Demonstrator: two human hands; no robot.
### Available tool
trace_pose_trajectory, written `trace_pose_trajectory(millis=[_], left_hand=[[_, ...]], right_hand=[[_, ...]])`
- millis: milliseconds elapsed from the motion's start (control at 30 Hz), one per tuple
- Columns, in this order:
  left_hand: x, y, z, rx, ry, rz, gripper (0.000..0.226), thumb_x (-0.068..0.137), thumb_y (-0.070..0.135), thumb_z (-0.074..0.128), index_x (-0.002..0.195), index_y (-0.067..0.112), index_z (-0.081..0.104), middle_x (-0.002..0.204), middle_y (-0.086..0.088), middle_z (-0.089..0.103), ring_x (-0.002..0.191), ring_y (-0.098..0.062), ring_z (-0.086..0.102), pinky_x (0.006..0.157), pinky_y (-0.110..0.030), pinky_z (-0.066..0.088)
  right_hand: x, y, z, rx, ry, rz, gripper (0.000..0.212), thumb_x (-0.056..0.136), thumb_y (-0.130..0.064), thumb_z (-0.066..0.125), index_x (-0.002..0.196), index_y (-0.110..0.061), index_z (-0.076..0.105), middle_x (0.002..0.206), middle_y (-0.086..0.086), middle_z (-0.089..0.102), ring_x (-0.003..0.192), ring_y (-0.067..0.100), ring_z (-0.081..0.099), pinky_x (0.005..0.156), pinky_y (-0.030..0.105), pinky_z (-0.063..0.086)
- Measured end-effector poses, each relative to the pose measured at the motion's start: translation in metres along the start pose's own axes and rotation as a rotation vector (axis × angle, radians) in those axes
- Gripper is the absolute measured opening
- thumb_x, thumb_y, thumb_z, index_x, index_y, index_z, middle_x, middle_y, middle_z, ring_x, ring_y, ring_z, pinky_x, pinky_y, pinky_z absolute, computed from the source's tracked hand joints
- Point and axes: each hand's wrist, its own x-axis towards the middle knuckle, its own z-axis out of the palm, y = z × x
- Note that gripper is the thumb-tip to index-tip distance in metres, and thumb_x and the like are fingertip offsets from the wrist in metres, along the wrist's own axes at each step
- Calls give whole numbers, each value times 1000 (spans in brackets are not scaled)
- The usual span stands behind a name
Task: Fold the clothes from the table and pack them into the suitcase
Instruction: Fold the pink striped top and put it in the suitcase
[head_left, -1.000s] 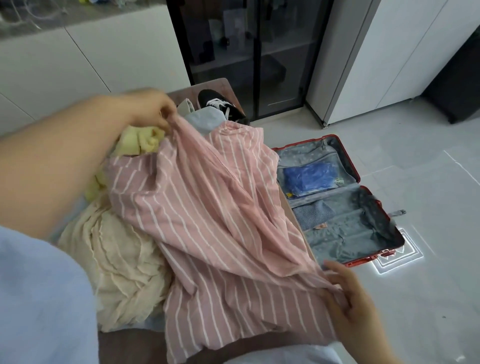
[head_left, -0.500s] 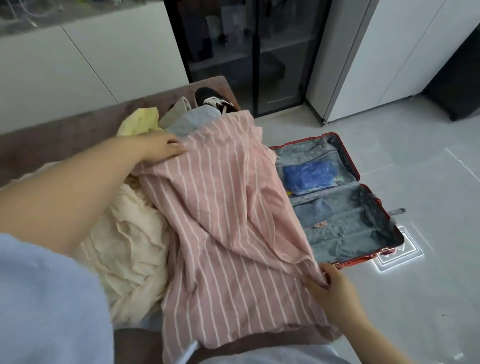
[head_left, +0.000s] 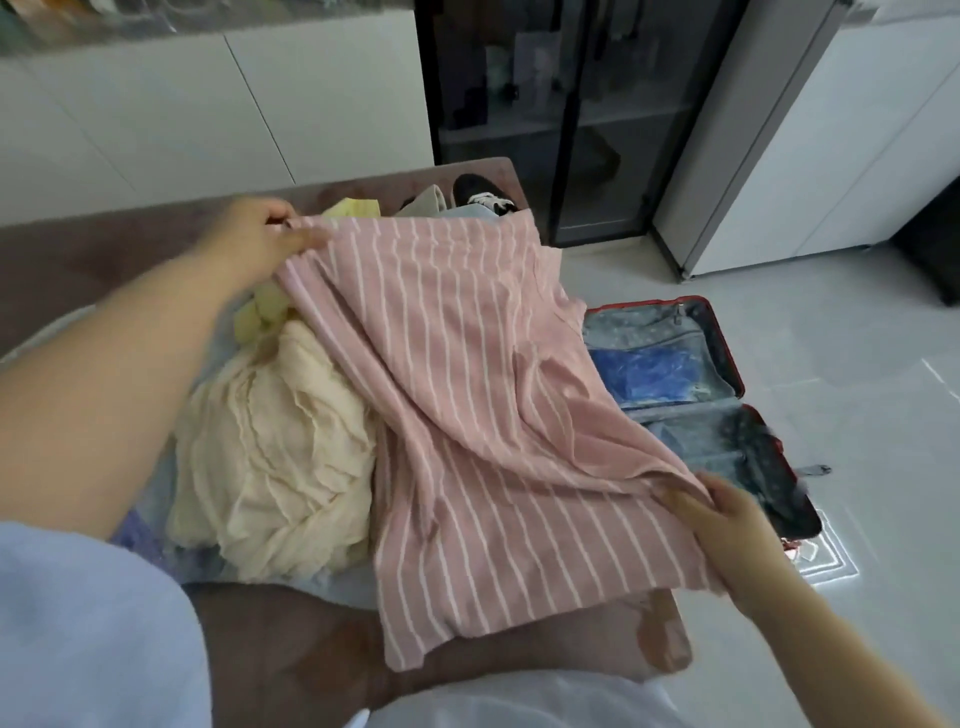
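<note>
While the right hand (head_left: 727, 535) pinches the pink striped garment (head_left: 467, 415) at its near corner, fingers (head_left: 680, 501) clamped on the cloth, the garment lies spread across the bench (head_left: 311, 649) beside a crumpled cream garment (head_left: 275, 457). On the floor to the right, the red suitcase (head_left: 725, 338) lies open, holding a blue bag (head_left: 649, 371). Farther off, the left hand (head_left: 260, 239) grips the garment's far corner.
</note>
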Motion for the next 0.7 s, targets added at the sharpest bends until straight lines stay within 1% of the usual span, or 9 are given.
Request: trace_pose_trajectory(millis=[67, 167, 233, 300, 433, 533, 567, 633, 700], left_hand=[[-4, -3, -33, -4, 128, -20, 38, 79, 39, 70, 65, 8, 53, 54, -1, 47, 57, -19, 39, 57, -25, 41], [-22, -16, -82, 51, 305, -56, 50, 78, 50, 67, 71, 2, 57, 54, 0, 44, 48, -13, 32, 40, -19, 27], [-41, -26, -100, 87, 268, -105, 54, 79, 50, 66, 81, -3, 60, 64, -9, 45, 49, -14, 33, 42, -23, 26], [-60, -36, -103, 141, 176, -164, 51, 84, 46, 63, 81, -5, 61, 68, -15, 46, 53, -16, 37, 48, -27, 29], [-91, -58, -83, 55, 11, -346, 49, 91, 52, 48, 89, 6, 64, 89, -17, 61, 74, -22, 55, 68, -28, 38], [-108, -66, -71, -498, -97, -439, 27, 96, 36, 46, 84, 20, 63, 73, 7, 68, 68, -5, 59, 67, -19, 45], [-113, -70, -70, -590, -129, -412, 25, 96, 25, 46, 82, 19, 66, 70, 12, 69, 71, -4, 59, 70, -16, 47], [-119, -81, -68, -597, -173, -341, 24, 92, 1, 49, 89, 17, 67, 84, 8, 71, 86, -6, 61, 82, -17, 47], [-121, -92, -65, -536, -145, -335, 32, 86, -12, 52, 101, 14, 61, 98, 3, 66, 87, -3, 62, 85, -15, 48]], right_hand=[[11, -25, -29, -21, -57, 8, 27, 68, -39, 78, 79, -15, 72, 79, 7, 72, 80, 27, 66, 78, 40, 52], [35, -64, -56, 13, -84, -15, 64, 34, -47, 88, 83, -10, 71, 73, 5, 73, 66, 21, 69, 62, 30, 58], [62, -90, -53, 160, 30, -145, 57, 44, -38, 88, 89, -8, 69, 70, 3, 70, 65, 18, 64, 63, 28, 55], [83, -112, -31, 240, 146, -302, 31, 62, -27, 80, 88, -20, 66, 78, 5, 61, 73, 18, 54, 69, 36, 46], [100, -93, 32, 43, 152, -299, 51, 78, -20, 73, 121, -15, 47, 108, 4, 55, 92, 20, 54, 80, 34, 44], [75, -50, 72, -376, -47, -225, 16, 83, -26, 65, 83, -11, 61, 73, 3, 57, 74, 23, 54, 65, 29, 39], [64, -36, 85, -486, -140, -191, 25, 84, -31, 63, 68, -12, 59, 63, 2, 55, 68, 22, 53, 60, 29, 38], [47, -10, 108, -601, -277, -166, 36, 85, -40, 62, 58, -17, 52, 61, 0, 52, 67, 21, 53, 55, 29, 36], [39, 5, 128, -535, -272, -164, 35, 80, -48, 65, 67, -19, 49, 66, -3, 52, 71, 20, 53, 49, 26, 33]])
